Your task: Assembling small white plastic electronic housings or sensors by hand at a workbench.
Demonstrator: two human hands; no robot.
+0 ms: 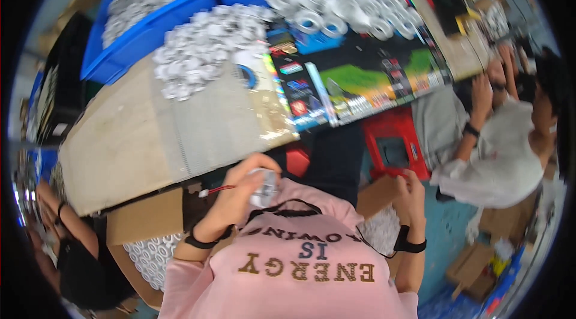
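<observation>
My left hand is raised in front of my chest and closed around a small round silvery part. A thin red and white wire sticks out of the part to the left. My right hand hovers at my right side with its fingers curled, above a cardboard box of small white parts. Whether that hand holds anything is too small to tell. My pink shirt fills the lower middle of the view.
A pale wooden table carries a heap of round silvery parts, white tape-like rings and a colourful printed sheet. Blue bins stand behind. A red stool, a seated person in white and another person are close.
</observation>
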